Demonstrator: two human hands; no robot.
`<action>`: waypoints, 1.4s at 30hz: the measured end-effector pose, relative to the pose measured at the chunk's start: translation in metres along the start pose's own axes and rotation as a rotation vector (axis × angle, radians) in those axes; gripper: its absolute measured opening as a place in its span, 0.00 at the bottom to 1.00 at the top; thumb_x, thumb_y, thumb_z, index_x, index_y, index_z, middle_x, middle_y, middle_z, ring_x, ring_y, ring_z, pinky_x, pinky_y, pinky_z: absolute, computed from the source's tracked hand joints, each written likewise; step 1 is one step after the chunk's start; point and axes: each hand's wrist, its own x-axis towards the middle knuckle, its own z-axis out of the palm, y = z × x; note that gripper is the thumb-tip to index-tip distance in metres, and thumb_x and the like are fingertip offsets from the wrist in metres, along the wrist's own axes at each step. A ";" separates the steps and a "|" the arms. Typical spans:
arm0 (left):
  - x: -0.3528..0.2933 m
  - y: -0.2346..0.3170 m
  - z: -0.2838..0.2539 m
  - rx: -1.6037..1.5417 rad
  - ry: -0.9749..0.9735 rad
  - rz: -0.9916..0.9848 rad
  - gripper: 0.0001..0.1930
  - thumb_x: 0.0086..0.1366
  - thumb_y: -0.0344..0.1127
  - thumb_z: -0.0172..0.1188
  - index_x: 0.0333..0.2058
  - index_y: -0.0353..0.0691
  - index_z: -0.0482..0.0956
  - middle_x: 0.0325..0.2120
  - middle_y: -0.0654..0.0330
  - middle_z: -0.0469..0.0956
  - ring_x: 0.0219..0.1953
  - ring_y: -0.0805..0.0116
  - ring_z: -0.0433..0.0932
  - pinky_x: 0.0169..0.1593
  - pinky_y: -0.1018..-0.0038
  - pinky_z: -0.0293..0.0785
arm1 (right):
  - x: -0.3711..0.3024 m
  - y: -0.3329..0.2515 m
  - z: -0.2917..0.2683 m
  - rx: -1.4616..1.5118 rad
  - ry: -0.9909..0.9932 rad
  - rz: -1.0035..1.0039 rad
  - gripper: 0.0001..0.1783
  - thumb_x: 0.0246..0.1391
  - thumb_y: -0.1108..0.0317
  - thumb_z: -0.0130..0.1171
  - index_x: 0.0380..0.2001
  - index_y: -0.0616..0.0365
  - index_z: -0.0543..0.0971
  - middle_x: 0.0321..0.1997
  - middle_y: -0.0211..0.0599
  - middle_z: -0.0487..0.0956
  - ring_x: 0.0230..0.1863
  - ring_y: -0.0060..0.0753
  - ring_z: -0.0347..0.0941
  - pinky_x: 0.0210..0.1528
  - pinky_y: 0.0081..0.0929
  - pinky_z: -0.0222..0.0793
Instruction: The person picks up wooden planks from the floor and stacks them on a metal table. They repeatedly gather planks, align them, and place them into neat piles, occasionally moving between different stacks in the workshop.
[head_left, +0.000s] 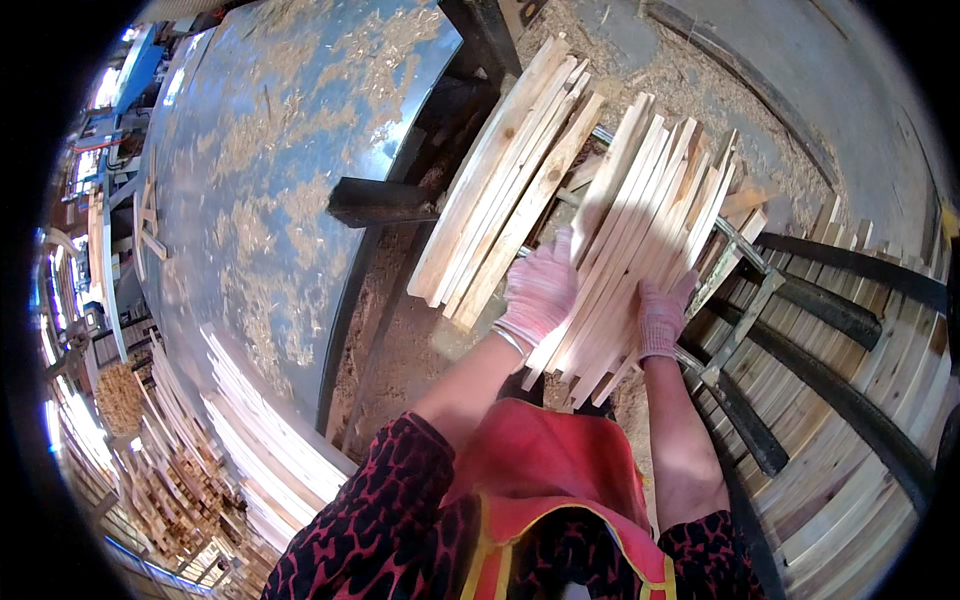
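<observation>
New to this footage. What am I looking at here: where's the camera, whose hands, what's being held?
There is no machine arm here. A fisheye camera worn on a person's head looks down, so straight edges bend near the rim. The two forearms coming up from the bottom are the wearer's own, both in pale pink work gloves. The left hand and right hand grip a bundle of thin wooden slats from either side. A second slat bundle lies beside it on a metal rack. To the left is a large sawdust-strewn blue surface.
</observation>
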 end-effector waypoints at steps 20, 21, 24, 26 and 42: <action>0.002 -0.040 -0.025 -0.386 -0.237 -0.117 0.33 0.69 0.41 0.57 0.68 0.30 0.63 0.51 0.40 0.78 0.50 0.48 0.79 0.60 0.57 0.76 | -0.001 -0.014 0.000 0.002 -0.011 0.090 0.60 0.50 0.56 0.66 0.79 0.58 0.43 0.78 0.57 0.58 0.77 0.53 0.57 0.76 0.35 0.54; 0.006 -0.027 -0.017 -0.178 -0.193 -0.043 0.36 0.70 0.43 0.56 0.70 0.31 0.58 0.49 0.40 0.79 0.50 0.49 0.81 0.56 0.59 0.78 | -0.001 -0.013 0.002 -0.011 -0.001 0.086 0.60 0.50 0.56 0.66 0.79 0.58 0.43 0.78 0.57 0.58 0.77 0.53 0.57 0.75 0.35 0.54; 0.011 -0.024 -0.025 -0.017 -0.128 0.065 0.37 0.67 0.50 0.60 0.68 0.34 0.62 0.51 0.42 0.78 0.53 0.49 0.80 0.56 0.61 0.77 | 0.001 -0.004 0.006 -0.012 0.012 0.063 0.60 0.50 0.56 0.66 0.79 0.59 0.43 0.78 0.57 0.57 0.77 0.53 0.56 0.75 0.35 0.54; 0.012 -0.024 -0.045 0.119 -0.011 0.149 0.38 0.65 0.54 0.61 0.66 0.36 0.65 0.55 0.44 0.77 0.57 0.50 0.77 0.59 0.60 0.74 | 0.005 0.000 0.004 -0.011 -0.015 0.081 0.60 0.50 0.57 0.66 0.78 0.60 0.43 0.79 0.57 0.56 0.78 0.52 0.56 0.75 0.34 0.54; -0.010 -0.032 0.017 0.030 0.133 0.122 0.28 0.62 0.36 0.61 0.61 0.38 0.71 0.46 0.50 0.78 0.47 0.52 0.79 0.51 0.59 0.74 | 0.003 -0.002 0.003 0.040 0.012 0.011 0.61 0.49 0.58 0.68 0.78 0.62 0.43 0.79 0.58 0.55 0.78 0.54 0.54 0.76 0.36 0.52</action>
